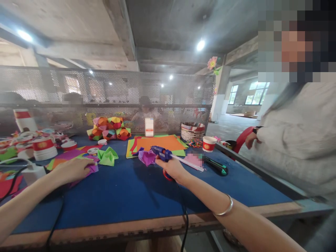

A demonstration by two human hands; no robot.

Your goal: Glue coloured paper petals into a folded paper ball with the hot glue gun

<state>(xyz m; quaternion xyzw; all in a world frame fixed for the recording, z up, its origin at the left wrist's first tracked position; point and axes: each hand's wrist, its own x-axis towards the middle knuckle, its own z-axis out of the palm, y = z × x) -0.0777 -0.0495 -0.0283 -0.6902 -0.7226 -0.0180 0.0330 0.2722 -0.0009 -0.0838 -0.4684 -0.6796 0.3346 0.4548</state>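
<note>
My right hand (173, 168) is wrapped round a blue hot glue gun (160, 153) that points left. A clear glue stick (187, 162) juts out of its back, and a black cord hangs down over the table edge. Just past the nozzle lies a purple folded paper piece (147, 157). On the left, my left hand (72, 171) has its fingers curled down on purple folded paper (93, 168), partly hidden beneath them. A light green folded paper piece (108, 156) rests to the right of that hand.
Coloured paper sheets (160, 144) are stacked behind the glue gun. Finished paper balls (110, 128), a basket (193, 131) and a paper cup (209, 144) stand at the back. A utility knife (216, 166) lies right. Stacked cups (44, 148) stand left; a person (296, 136) is at the right.
</note>
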